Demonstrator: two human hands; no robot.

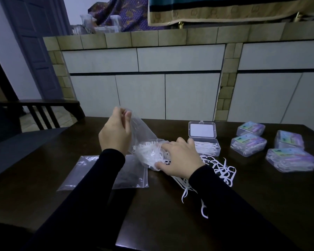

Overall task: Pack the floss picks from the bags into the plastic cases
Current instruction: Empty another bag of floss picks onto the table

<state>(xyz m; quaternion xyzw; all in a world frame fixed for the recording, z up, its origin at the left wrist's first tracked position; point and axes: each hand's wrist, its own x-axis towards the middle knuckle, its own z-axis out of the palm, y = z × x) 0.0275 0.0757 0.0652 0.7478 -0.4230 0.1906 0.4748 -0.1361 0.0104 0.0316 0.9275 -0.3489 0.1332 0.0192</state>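
Mid-way thru emptying, imo: my left hand [116, 132] pinches the top corner of the clear, crinkly plastic bag [145, 142] and holds it up off the dark wooden tabletop [170, 205], while my right hand [178, 156] has fingers curled over the bag's low end, gripping the bunch of white plastic floss picks [149, 154] w/ the film. More loose white picks [219, 171] lie scattered just beside my right wrist. The open clear plastic case [205, 140], lid standing up, sits right behind that hand and is already partly filled. Four shut, filled clear cases w/ colourful labels [248, 144] are off to the right. Next move prob needs me to tug a bunch out and carry it the short hop into the open case, lined up flat. An empty flat zip bag [91, 171] lies under my left forearm. Room-wise: bare tabletop toward me; far edge is close behind the cases, so no shoving things back.
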